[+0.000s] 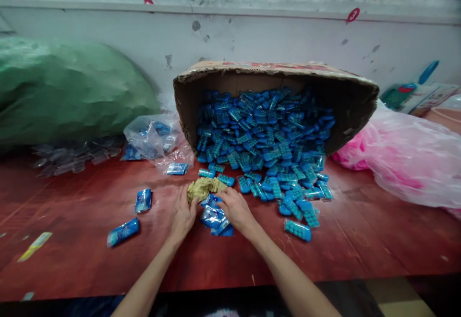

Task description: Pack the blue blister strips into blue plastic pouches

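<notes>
A crumpled yellow-green cloth point(201, 188) lies bunched between my hands on the red tabletop. My left hand point(183, 216) closes on its left end, fingers at the far side and thumb nearer me. At the right end, my right hand point(236, 209) has its curled fingers on the cloth, and its thumb is beside a small pile of shiny blue packets point(213, 215). Several clear packs with blue caps and turquoise beads, such as one loose pack point(297, 229), spill toward me from a cardboard box point(185, 110) on its side.
Two filled blue packets, the smaller packet point(143, 201) and the longer packet point(123, 232), lie left of my hands. Behind them are a clear bag point(154, 137), clear plastic pieces point(77, 156) and a big green sack point(72, 91). A pink-and-white plastic bag point(414, 153) sits right.
</notes>
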`<action>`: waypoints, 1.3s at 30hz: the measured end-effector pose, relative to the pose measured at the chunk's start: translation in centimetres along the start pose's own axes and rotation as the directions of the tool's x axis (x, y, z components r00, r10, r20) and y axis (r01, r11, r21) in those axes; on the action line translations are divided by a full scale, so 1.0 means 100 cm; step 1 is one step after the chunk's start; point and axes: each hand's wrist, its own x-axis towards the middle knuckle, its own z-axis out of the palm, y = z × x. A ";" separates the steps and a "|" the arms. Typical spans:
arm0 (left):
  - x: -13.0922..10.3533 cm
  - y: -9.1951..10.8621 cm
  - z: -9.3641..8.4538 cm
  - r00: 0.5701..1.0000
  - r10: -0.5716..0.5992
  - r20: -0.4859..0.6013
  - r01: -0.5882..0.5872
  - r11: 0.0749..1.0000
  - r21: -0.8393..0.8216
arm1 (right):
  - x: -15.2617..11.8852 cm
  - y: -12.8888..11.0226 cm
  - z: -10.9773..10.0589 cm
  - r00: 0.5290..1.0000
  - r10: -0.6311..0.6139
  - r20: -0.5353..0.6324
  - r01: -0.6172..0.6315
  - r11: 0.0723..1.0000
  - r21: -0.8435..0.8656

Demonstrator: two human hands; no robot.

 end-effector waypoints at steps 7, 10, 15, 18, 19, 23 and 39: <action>0.039 0.001 0.026 0.992 0.060 0.108 -0.077 0.983 0.166 | 0.069 0.000 0.031 0.999 0.052 0.002 -0.052 0.998 -0.047; 0.033 0.003 0.032 0.995 0.049 0.083 -0.063 0.983 0.171 | 0.071 0.006 0.038 1.000 0.019 0.010 -0.018 1.000 -0.024; 0.020 0.004 0.031 0.997 0.036 0.068 -0.045 0.990 0.135 | 0.048 0.007 0.025 0.999 -0.026 -0.038 0.027 0.999 0.026; 0.016 -0.002 0.027 0.984 0.116 0.137 -0.128 0.988 0.087 | 0.004 0.012 0.006 0.991 0.017 -0.131 -0.013 0.999 0.032; 0.015 -0.005 0.026 0.976 0.145 0.164 -0.159 0.984 0.080 | -0.016 0.017 -0.001 0.980 0.033 -0.198 -0.025 0.999 0.044; 0.015 -0.014 0.027 0.960 0.183 0.214 -0.222 0.960 0.172 | -0.103 0.051 -0.029 0.876 0.228 -0.425 -0.274 0.961 -0.047; -0.044 0.006 -0.006 0.996 -0.085 -0.031 0.078 0.982 -0.174 | -0.072 -0.003 0.013 0.920 0.295 -0.257 -0.333 0.936 -0.118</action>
